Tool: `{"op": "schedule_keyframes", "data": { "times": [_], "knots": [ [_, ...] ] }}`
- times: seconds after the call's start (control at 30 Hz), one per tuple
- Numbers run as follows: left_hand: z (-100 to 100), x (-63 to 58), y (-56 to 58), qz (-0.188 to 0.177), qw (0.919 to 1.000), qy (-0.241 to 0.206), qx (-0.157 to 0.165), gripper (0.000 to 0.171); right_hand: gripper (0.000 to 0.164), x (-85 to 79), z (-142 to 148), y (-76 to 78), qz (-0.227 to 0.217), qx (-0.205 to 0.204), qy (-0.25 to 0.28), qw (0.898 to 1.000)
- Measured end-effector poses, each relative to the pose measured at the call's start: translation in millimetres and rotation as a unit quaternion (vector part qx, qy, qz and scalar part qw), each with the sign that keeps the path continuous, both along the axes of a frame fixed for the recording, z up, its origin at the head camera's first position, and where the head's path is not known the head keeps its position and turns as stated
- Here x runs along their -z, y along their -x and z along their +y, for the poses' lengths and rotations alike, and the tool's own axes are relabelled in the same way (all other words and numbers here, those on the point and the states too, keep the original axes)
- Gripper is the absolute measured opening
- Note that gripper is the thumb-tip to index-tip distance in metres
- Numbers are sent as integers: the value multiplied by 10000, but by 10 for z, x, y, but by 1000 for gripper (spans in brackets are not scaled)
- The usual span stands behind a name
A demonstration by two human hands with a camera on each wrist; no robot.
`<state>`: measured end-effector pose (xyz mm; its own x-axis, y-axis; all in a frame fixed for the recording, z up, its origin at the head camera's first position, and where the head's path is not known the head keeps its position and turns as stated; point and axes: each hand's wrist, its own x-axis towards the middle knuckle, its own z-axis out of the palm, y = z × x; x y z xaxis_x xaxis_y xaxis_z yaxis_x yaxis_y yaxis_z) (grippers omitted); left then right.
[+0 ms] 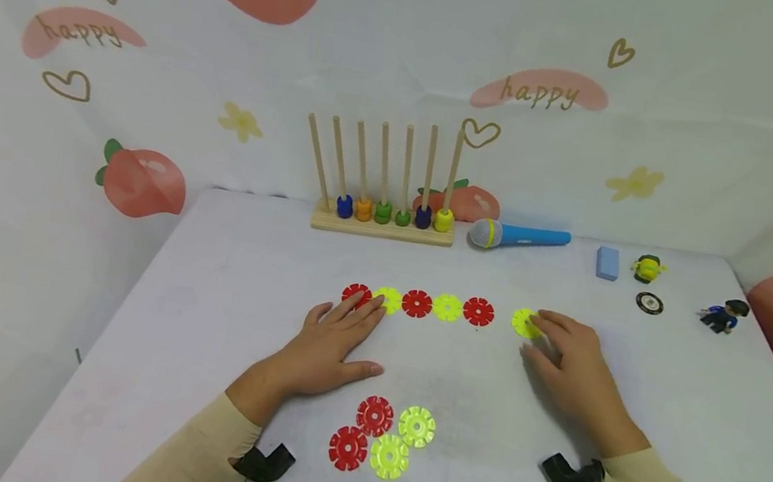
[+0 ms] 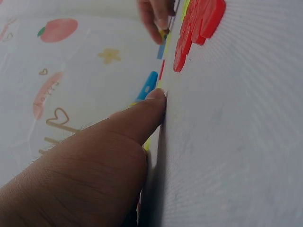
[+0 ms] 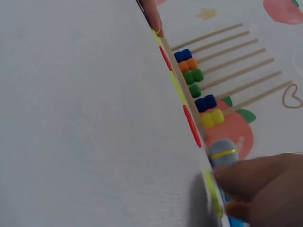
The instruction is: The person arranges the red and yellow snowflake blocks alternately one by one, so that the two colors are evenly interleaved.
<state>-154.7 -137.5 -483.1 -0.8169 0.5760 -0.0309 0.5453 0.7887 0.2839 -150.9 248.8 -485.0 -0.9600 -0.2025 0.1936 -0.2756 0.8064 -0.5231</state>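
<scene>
My left hand [image 1: 326, 348] lies flat, its fingertips on a red notched plastic disc [image 1: 351, 291] and the yellow disc [image 1: 391, 296] beside it. These begin a row that continues rightward with a red disc [image 1: 417, 303], a yellow disc [image 1: 448, 307] and another red disc [image 1: 478, 312]. Past a gap at the right lies one more yellow disc [image 1: 521, 321]. My right hand [image 1: 574, 370] touches that disc with its fingertips, the thumb standing apart. Nearer me is a cluster of two red discs [image 1: 348, 448] and two yellow discs [image 1: 389, 456], all lying flat.
Behind the row stands a wooden peg rack [image 1: 382, 229] with coloured beads, beside a blue toy microphone [image 1: 531, 237]. At the back right are a blue block [image 1: 607, 263], a yellow-green figure [image 1: 648, 269], a round black token [image 1: 649, 303] and a dark toy figure [image 1: 724, 316].
</scene>
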Motion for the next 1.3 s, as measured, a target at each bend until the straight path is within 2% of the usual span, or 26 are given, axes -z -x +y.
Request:
{"op": "schedule_keyframes", "data": {
  "times": [0.1,0.2,0.37,0.6,0.87,1.3],
  "knots": [
    [6,-28,-5,14,10000,-51,-38,87,52,12,-36,-24,48,-341,-690,9970],
    [12,-34,-5,0,10000,-36,-35,87,59,11,-97,-32,-94,-302,-983,9946],
    [16,-33,-2,24,10000,-11,-25,87,67,7,-185,-39,-230,-177,-1061,9939],
    [16,-31,-1,22,10000,-82,-18,86,70,51,-251,-16,-271,-111,-1342,9905],
    [10,-21,-4,44,10000,-48,-25,86,74,39,-281,-6,-363,-297,-1215,9915],
    [13,-7,-1,40,10000,-59,-46,86,88,44,-292,-16,-482,-461,-1479,9868]
  ]
}}
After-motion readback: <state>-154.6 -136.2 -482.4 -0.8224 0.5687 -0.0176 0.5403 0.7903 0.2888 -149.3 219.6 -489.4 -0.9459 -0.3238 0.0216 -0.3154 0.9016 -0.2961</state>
